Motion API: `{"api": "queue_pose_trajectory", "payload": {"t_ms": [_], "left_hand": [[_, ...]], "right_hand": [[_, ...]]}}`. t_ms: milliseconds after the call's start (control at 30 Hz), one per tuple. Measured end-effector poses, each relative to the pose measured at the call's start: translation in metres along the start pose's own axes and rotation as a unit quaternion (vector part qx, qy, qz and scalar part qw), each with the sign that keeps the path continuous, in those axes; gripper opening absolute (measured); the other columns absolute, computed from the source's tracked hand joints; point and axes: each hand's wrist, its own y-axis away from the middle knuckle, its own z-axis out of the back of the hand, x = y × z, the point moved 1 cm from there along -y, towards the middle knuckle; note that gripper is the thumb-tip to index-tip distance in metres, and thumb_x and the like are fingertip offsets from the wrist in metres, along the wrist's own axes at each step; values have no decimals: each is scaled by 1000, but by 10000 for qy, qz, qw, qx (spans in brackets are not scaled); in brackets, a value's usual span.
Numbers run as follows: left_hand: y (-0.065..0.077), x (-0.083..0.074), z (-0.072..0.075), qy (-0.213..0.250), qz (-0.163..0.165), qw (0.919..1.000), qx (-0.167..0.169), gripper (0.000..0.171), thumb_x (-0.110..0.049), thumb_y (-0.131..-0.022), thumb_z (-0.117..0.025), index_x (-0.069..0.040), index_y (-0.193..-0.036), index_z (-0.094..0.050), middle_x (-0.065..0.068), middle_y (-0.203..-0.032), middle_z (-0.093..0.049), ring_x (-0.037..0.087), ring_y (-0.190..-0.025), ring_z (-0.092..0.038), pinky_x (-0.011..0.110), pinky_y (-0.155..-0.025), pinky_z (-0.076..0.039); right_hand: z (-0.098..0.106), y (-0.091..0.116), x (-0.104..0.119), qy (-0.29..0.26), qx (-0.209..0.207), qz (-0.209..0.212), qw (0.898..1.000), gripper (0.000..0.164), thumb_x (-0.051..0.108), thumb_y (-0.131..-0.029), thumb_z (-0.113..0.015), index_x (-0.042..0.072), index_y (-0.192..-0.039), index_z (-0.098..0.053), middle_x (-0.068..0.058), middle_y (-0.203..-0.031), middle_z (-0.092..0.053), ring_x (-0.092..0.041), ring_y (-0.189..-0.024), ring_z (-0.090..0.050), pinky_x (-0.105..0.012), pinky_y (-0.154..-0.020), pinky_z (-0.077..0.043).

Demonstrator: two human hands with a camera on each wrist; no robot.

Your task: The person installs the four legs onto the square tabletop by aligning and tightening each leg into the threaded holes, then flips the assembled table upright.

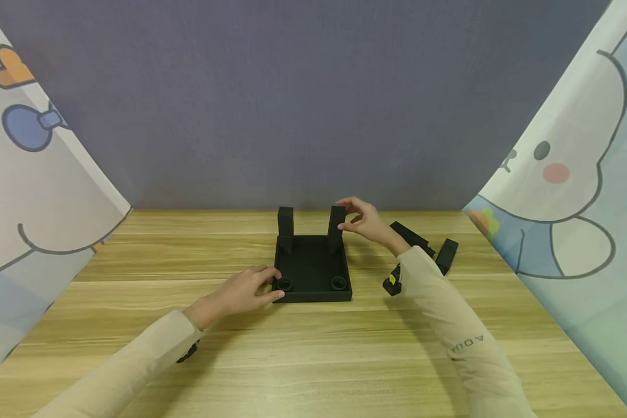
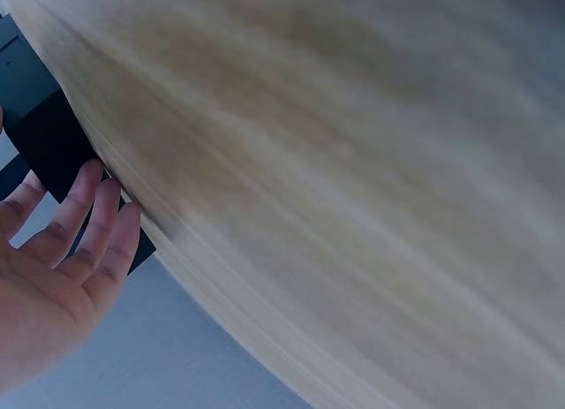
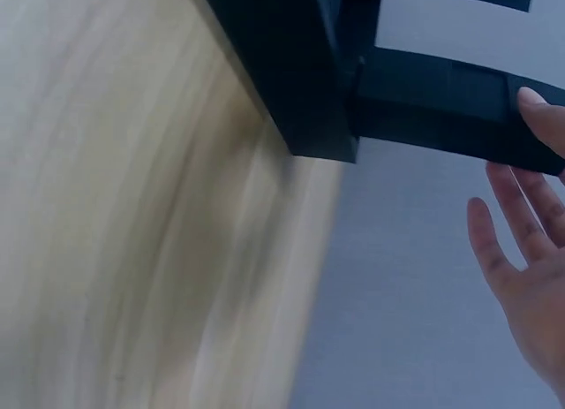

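Observation:
A shallow black tray [image 1: 313,264] lies on the wooden table, with a round ring in each front corner. Two black rectangular posts stand upright at its back corners, a left post [image 1: 286,223] and a right post [image 1: 337,223]. My right hand [image 1: 367,220] pinches the right post near its top, thumb on one face and fingertips on another; the right wrist view shows this post [image 3: 433,104] joined to the tray at its base. At the front left corner, my left hand [image 1: 242,289] grips the tray wall between thumb and fingers.
Right of the tray, partly behind my right forearm, lie a long black piece [image 1: 411,237] and a black bar [image 1: 447,255]. A grey panel [image 1: 313,104] rises behind the table [image 1: 303,354]. Cartoon-printed panels flank both sides.

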Motion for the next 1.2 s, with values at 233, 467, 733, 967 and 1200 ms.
{"api": "queue_pose_trajectory", "payload": {"t_ms": [233, 467, 733, 967, 1200], "left_hand": [[0, 1, 0, -17, -1, 10000, -65, 39, -45, -88, -55, -15, -113, -58, 2, -99, -62, 13, -83, -59, 24, -62, -47], [0, 1, 0, 25, -13, 10000, -31, 39, -45, -89, -55, -15, -113, -58, 3, -98, -62, 15, -85, -59, 25, -63, -47], [0, 1, 0, -6, -21, 10000, 0, 39, -45, -89, -54, -14, -112, -58, 2, -97, -62, 14, -84, -59, 25, -63, -47], [-1, 1, -1, -29, -23, 10000, -8, 39, -45, -89, -54, -14, -113, -58, 2, -98, -62, 14, -84, -59, 25, -64, -48], [-2, 1, -1, -3, -18, 10000, -17, 39, -45, -89, -55, -14, -113, -58, 2, -97, -62, 14, -84, -59, 26, -64, -48]], "right_hand": [[8, 5, 20, -35, 218, 97, 9997, 46, -1, -81, -66, -6, -123, -49, -25, -112, -54, -41, -98, -55, -53, -81, -48], [0, 9, 22, 92, -310, 8, 9995, 43, 0, -78, -69, -6, -117, -52, -26, -105, -59, -45, -94, -57, -52, -76, -49], [-3, 11, 23, 127, -458, -125, 9988, 45, 2, -78, -70, -6, -119, -52, -24, -109, -58, -41, -94, -57, -50, -78, -49], [3, 6, 18, -356, 122, -135, 9992, 54, 0, -80, -67, -5, -128, -44, -24, -128, -47, -40, -106, -50, -55, -87, -44], [8, 1, 7, -997, 566, -276, 9930, 55, -2, -82, -64, 0, -132, -41, -23, -137, -39, -37, -119, -42, -54, -95, -40]]}}
